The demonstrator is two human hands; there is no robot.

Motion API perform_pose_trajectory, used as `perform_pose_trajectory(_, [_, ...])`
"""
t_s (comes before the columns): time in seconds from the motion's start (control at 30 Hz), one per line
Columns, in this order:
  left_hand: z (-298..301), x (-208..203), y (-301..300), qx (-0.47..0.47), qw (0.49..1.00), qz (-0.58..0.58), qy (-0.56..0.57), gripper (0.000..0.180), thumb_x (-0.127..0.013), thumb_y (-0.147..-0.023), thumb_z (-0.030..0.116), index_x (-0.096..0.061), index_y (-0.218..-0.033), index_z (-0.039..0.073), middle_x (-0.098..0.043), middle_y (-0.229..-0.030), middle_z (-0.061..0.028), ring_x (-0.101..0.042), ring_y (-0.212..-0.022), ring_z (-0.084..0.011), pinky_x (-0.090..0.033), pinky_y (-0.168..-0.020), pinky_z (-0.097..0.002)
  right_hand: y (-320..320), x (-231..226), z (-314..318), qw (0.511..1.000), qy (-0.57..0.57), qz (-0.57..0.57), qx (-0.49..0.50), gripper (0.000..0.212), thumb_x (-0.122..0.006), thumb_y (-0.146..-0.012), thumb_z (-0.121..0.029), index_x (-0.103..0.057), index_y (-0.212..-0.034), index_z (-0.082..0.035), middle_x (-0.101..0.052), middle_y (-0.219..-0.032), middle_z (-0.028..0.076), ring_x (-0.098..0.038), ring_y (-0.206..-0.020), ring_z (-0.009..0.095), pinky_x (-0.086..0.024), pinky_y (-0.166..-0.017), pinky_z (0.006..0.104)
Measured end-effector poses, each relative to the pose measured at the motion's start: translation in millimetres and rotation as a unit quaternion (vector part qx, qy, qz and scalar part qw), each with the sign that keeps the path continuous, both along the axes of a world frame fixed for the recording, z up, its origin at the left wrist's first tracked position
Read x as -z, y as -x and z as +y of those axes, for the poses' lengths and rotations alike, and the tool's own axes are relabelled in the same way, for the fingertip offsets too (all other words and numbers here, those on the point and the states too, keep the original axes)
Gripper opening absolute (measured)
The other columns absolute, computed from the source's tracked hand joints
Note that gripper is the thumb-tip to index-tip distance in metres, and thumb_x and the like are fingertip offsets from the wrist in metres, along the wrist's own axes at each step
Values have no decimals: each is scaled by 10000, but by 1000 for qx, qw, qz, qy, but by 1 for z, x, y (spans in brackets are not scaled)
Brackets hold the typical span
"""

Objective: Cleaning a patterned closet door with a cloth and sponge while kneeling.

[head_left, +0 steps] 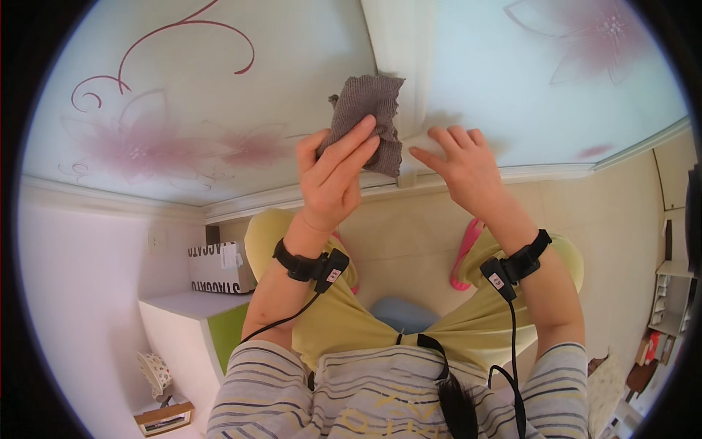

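Observation:
A grey-brown ribbed cloth [360, 110] with frayed edges is in my left hand [333, 175]. Two fingers lie across the front of the cloth, which is held up at the white frame between two sliding door panels. Whether the cloth touches the frame, I cannot tell. To the right of it, my right hand [468, 164] is raised in front of the right panel, holding nothing, with the thumb apart from loosely bent fingers. Behind both hands stand the frosted left door panel [219, 80] and right door panel [504, 80], printed with pink flowers.
White door rails [526, 173] run along the tiled floor [409, 227]. A white and green cabinet [179, 306] stands at left, bearing a lettered box [219, 269]. Below it are a framed item [164, 418] and a patterned object [155, 373]. Shelves [673, 296] line the far right.

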State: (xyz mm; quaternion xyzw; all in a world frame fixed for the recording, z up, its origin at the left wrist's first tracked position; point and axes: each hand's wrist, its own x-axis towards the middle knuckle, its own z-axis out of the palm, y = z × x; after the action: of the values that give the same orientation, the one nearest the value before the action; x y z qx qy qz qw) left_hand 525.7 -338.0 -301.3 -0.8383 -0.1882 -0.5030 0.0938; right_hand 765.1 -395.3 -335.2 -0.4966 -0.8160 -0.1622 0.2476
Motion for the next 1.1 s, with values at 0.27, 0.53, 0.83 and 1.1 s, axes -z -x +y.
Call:
perform_pose_trajectory(0.27, [29, 28, -21, -61, 996, 68, 3, 403, -639, -739, -44, -722, -1118, 63, -637, -1330, 24, -516, -1002, -251, -426, -868, -321, -13, 0, -9, 991, 123, 32, 51, 609, -737, -647, -17, -670, -1226, -194, -546, -1140, 69, -526, -1016, 262, -456, -799, 379])
perform_pose_trajectory(0.53, [23, 63, 5, 65, 949, 88, 297, 452, -547, -766, -111, -681, -1177, 22, -676, -1252, -55, -570, -996, -255, -487, -889, -339, -13, -7, -5, 985, 137, 98, 42, 612, -742, -666, -42, -654, -1254, -187, -536, -1063, 84, -542, -949, 287, -489, -776, 374])
perform_pose_trajectory(0.83, [15, 40, 38, 190, 548, -231, 781, 544, -652, -894, 60, -446, -1382, -63, -622, -1250, -130, -604, -1148, -183, -479, -992, -312, 8, -33, -2, 727, 441, 526, -18, 598, -635, -902, -256, -475, -1426, -17, -582, -1101, 44, -534, -910, 132, -470, -791, 283])
perform_pose_trajectory(1.1, [19, 63, 38, 83, 706, -198, 675, 296, -677, -938, 158, -644, -1188, 5, -642, -1204, -63, -627, -1021, -138, -498, -875, -279, 22, -36, 1, 653, 510, 557, -64, 540, -599, -917, -308, -522, -1346, 11, -580, -1110, 33, -524, -897, 108, -451, -791, 261])
